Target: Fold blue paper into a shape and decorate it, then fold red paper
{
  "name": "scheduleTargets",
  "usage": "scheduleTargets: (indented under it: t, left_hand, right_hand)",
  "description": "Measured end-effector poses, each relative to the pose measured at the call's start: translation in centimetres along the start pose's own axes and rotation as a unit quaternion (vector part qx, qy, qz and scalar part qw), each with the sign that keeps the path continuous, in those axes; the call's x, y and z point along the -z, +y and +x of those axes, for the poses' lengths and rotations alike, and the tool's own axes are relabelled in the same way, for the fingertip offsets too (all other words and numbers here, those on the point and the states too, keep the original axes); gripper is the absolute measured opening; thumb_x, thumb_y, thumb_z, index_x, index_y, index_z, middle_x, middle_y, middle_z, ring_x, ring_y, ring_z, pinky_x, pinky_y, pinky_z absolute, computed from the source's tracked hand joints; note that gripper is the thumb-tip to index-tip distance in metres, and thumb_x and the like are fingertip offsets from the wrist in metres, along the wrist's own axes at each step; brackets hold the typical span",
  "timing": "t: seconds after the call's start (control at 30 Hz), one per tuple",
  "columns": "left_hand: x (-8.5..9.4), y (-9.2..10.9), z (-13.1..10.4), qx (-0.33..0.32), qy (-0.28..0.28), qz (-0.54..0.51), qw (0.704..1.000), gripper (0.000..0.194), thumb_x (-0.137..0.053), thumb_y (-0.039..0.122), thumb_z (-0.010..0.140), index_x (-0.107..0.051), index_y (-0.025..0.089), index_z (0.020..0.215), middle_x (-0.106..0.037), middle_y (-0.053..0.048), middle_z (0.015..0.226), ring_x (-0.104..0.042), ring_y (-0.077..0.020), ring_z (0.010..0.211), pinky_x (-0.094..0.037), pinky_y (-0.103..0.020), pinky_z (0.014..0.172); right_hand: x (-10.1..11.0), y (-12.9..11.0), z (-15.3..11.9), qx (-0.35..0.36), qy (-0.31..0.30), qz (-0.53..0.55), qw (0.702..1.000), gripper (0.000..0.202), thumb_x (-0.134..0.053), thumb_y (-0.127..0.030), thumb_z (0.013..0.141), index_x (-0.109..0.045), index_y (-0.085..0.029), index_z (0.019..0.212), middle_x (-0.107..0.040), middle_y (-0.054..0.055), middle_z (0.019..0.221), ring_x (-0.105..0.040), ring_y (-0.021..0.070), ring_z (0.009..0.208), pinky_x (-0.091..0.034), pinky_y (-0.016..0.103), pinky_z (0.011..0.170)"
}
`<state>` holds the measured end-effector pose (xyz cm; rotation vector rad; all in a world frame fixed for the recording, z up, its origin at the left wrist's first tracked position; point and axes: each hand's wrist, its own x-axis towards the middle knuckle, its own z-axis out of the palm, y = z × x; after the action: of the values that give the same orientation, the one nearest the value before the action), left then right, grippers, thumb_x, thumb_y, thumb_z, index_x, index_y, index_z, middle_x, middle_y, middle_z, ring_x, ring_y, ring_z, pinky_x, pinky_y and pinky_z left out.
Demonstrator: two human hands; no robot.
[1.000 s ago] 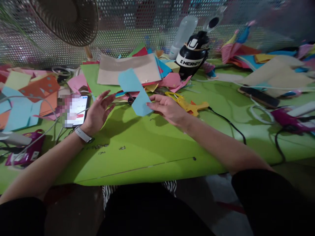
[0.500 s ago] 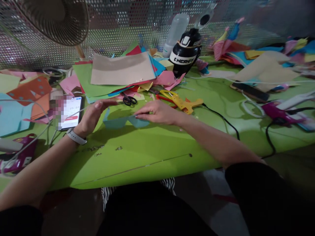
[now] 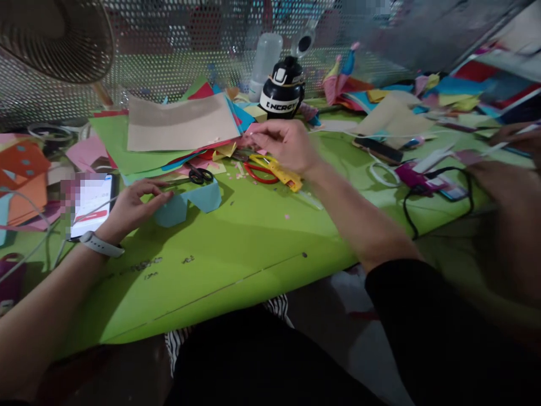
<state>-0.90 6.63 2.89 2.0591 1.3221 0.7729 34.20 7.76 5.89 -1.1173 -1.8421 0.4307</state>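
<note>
Left hand (image 3: 135, 206): low, in front of the paper stack (image 3: 181, 124); thumb and fingers closed on one end of the blue paper (image 3: 171, 212). Grip taken at the edge, apparently so that the piece is steadied with most of its face uncovered.

Blue paper: one cut piece, two angular lobes joined by a narrow notched part; located in front of the stack, its far end bare. Whether it lies fully flat cannot be told.

Right hand (image 3: 291, 145): raised just beyond the stack's right end, fingers curled and tips drawn close together. Whether anything is pinched there cannot be told; the posture suits small, light bits.

Black scissors (image 3: 201, 176): in front of the stack, handles just behind the blue paper, probably left there for easy reach.

Yellow glue gun (image 3: 287, 176): right of the stack and in front, below the right hand, beside a red handle (image 3: 266, 179); likely parked close for convenience.

Phone (image 3: 91, 206): left of the stack and in front, screen up and lit, presumably so it can be read at a glance.

Black bottle (image 3: 281, 101): upright, behind and right of the stack, seemingly set back out of the working area.

Co-worker's hand (image 3: 492, 172): far right of the stack, well apart.
</note>
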Motion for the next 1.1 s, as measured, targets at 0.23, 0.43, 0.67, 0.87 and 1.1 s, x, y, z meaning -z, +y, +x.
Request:
scheduleTargets:
  t: [0.23,0.43,0.67,0.87,1.1]
  left_hand:
    - [-0.1,1.2,-0.4,0.049,0.032,-0.014,0.998,0.032,-0.063,0.048,0.083,-0.065,0.017,0.076,-0.074,-0.009,0.106,-0.065,-0.0239,0.101,-0.048,-0.035,0.093]
    - [0.0,1.1,-0.2,0.084,0.027,-0.016,0.996,0.030,-0.060,0.045,0.084,-0.067,0.016,0.081,-0.074,-0.011,0.108,-0.066,-0.0257,0.103,-0.048,-0.036,0.093]
    - [3.3,0.0,0.3,0.000,-0.190,0.087,0.978,0.053,-0.075,0.056,0.071,-0.069,0.022,0.111,-0.056,-0.010,0.144,-0.051,-0.0313,0.130,-0.036,-0.043,0.112]
    - [4.1,-1.9,0.2,-0.063,-0.212,0.152,0.963,0.062,-0.065,0.059,0.075,-0.063,0.020,0.123,-0.048,-0.012,0.150,-0.044,-0.0314,0.137,-0.031,-0.046,0.115]
    - [4.3,-1.5,0.3,-0.080,-0.226,0.169,0.956,0.055,-0.066,0.044,0.077,-0.062,0.021,0.127,-0.050,-0.012,0.146,-0.045,-0.0322,0.135,-0.033,-0.049,0.113]
  right_hand:
    - [4.9,0.6,-3.3,-0.099,-0.057,-0.277,0.954,0.019,-0.059,-0.032,0.091,-0.074,-0.020,0.092,-0.075,0.005,0.084,-0.065,0.0196,0.069,-0.047,0.033,0.066]
    - [7.8,2.4,-5.6,-0.064,-0.228,-0.501,0.833,0.047,-0.054,-0.007,0.080,-0.063,-0.010,0.127,-0.068,0.018,0.125,-0.065,0.0314,0.110,-0.049,0.041,0.088]
    - [6.4,4.5,-7.5,-0.037,-0.285,-0.496,0.820,0.044,-0.044,-0.008,0.091,-0.059,-0.009,0.133,-0.066,0.021,0.122,-0.061,0.0284,0.108,-0.045,0.038,0.090]
    - [6.5,5.3,-8.8,-0.049,-0.233,-0.497,0.834,0.041,-0.055,-0.013,0.087,-0.064,-0.011,0.127,-0.064,0.020,0.114,-0.056,0.0286,0.106,-0.043,0.037,0.087]
    - [7.3,6.6,-9.8,-0.032,-0.101,-0.427,0.898,0.037,-0.066,-0.021,0.071,-0.068,-0.019,0.108,-0.056,0.021,0.131,-0.059,0.0329,0.111,-0.052,0.044,0.083]
